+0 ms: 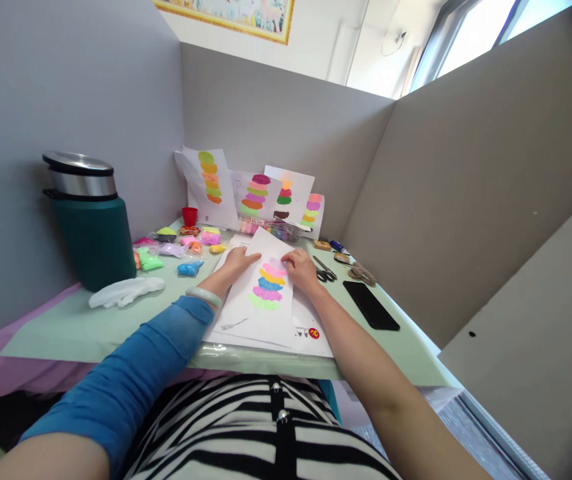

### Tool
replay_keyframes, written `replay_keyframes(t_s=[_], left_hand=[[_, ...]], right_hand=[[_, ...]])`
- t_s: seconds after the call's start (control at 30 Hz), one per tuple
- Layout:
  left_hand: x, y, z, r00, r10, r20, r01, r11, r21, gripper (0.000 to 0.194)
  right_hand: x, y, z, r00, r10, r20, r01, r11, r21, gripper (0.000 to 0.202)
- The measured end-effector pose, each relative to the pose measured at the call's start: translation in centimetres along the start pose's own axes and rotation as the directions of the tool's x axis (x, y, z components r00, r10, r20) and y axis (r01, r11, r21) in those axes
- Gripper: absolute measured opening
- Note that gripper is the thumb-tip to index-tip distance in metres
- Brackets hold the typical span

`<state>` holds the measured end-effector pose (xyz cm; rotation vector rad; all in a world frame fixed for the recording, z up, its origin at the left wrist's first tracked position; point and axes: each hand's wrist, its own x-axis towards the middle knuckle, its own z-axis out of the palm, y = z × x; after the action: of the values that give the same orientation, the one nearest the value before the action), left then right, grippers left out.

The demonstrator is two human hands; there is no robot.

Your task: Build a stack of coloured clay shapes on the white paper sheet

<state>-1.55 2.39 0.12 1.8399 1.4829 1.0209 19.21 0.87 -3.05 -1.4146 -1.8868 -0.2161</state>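
A white sheet of paper [239,303] lies at a slant before me, bearing a column of coloured patches [269,285] in pink, yellow-orange, blue, magenta and light green. My left hand [237,262] is closed on the sheet's upper left edge, thumb on top. At the right edge, my right hand [300,268] has its fingers bent together, tips at the uppermost pale pink patch; whatever may be between them is hidden. Underneath are more white papers [311,320], one with a red round logo. A blue sleeve [151,347] covers my left forearm, with a pale bangle [203,295] at the wrist.
Left are small coloured clay packets [189,268], a white crumpled glove-like item [126,292], a green flask [91,233] and a red cup [189,216]. Several patterned sheets [211,190] lean at the back. Scissors [325,269] and a black phone [370,305] lie right. Grey partitions [276,113] surround the table.
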Motion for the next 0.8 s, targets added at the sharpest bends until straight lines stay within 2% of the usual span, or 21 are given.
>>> replay_keyframes(t_s=[0.2, 0.3, 0.47, 0.67, 0.8], left_hand=[[0.44, -0.20, 0.20, 1.000, 0.018, -0.007, -0.017, 0.999, 0.032, 0.032], [0.36, -0.19, 0.15, 1.000, -0.006, -0.006, 0.006, 0.999, 0.032, 0.033], [0.17, -0.20, 0.08, 0.999, 0.038, -0.018, -0.037, 0.998, 0.052, 0.034], [0.29, -0.44, 0.13, 0.999, 0.050, -0.018, -0.049, 0.995, 0.089, 0.036], [0.52, -0.52, 0.15, 0.999, 0.044, -0.007, -0.043, 0.994, 0.103, 0.039]], right_hand=[[0.17, 0.22, 0.26, 0.998, 0.068, -0.007, -0.068, 0.997, 0.021, 0.026], [0.24, 0.39, 0.38, 0.994, 0.107, 0.018, -0.108, 0.994, 0.036, 0.027], [0.33, 0.30, 0.20, 0.986, 0.154, 0.058, -0.158, 0.984, 0.080, 0.026], [0.34, 0.21, -0.14, 0.965, 0.227, 0.130, -0.249, 0.949, 0.192, 0.024], [0.32, 0.31, -0.07, 0.962, 0.237, 0.138, -0.266, 0.929, 0.259, 0.024]])
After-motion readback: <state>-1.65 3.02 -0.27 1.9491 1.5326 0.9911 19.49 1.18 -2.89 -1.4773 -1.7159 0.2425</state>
